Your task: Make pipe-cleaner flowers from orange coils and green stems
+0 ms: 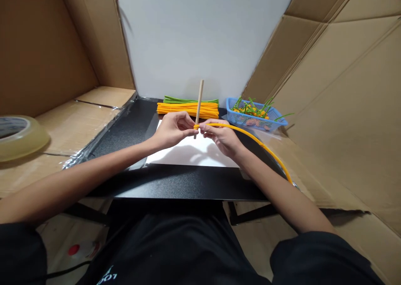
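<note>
A thin wooden stick [199, 101] stands nearly upright between my hands above a white sheet [188, 157]. Around its lower part is wound the end of an orange pipe cleaner [250, 134], whose long free end arcs right over my right forearm. My left hand [175, 128] is closed, thumb and fingers pinching the stick at the winding. With thumb and forefinger my right hand [221, 137] pinches the orange pipe cleaner just right of the stick. Behind my hands lie a bundle of orange pipe cleaners [188, 109] and some green pipe cleaners [191, 100].
A blue basket [247, 120] holding green and orange pieces stands at the back right of the black table [175, 182]. On cardboard at the left lies a big roll of clear tape [34, 139]. Cardboard walls rise on both sides. A red-capped bottle [83, 249] is on the floor.
</note>
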{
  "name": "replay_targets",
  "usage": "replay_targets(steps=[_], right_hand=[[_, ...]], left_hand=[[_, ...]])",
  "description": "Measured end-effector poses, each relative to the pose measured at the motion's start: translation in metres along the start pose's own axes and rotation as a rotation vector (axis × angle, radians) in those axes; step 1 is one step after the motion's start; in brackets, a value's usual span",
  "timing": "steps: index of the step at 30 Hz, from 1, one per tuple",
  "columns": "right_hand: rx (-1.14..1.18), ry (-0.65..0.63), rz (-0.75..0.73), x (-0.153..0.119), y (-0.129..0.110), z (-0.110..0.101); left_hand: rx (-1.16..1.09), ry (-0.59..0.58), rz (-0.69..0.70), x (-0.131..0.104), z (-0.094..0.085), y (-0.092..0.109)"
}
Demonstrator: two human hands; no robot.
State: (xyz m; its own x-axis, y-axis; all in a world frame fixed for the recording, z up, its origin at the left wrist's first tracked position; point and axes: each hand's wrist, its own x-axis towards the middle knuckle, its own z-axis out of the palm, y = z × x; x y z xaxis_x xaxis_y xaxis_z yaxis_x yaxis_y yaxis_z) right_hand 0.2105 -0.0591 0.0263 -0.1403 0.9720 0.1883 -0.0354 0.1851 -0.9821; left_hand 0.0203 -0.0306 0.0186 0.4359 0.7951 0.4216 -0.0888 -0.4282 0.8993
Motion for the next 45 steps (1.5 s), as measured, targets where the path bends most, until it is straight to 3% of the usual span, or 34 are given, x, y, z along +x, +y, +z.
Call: replay_targets(steps=[4,9,14,19,26,31,39,45], right_hand=[[0.087,-0.021,0.065,0.001,-0.003,-0.002],[0.173,-0.163,0.225,0.003,-0.002,-0.007],[0.214,-0.212,0.182,0.003,0.0,-0.008],[0.186,-0.144,0.089,0.003,0.002,-0.005],[0.14,-0.037,0.022,0.001,0.005,0.004],[0.141,-0.086,0.066,-0.001,0.003,0.002],[0.205,-0.258,0.098,0.0,0.002,-0.005],[0.179,-0.269,0.176,0.001,0.001,-0.008]], left_hand=[[-0.137,-0.01,-0.103,0.002,0.0,0.003],[-0.282,-0.049,-0.199,0.003,-0.002,0.002],[-0.381,-0.161,-0.247,0.003,-0.004,0.003],[-0.306,-0.176,-0.151,0.002,-0.003,0.007],[0.163,-0.037,0.075,-0.008,0.004,0.009],[0.031,-0.066,0.052,-0.008,0.004,0.005],[-0.27,-0.291,-0.083,0.0,-0.002,0.003],[-0.063,-0.297,0.07,-0.004,-0.001,0.001]])
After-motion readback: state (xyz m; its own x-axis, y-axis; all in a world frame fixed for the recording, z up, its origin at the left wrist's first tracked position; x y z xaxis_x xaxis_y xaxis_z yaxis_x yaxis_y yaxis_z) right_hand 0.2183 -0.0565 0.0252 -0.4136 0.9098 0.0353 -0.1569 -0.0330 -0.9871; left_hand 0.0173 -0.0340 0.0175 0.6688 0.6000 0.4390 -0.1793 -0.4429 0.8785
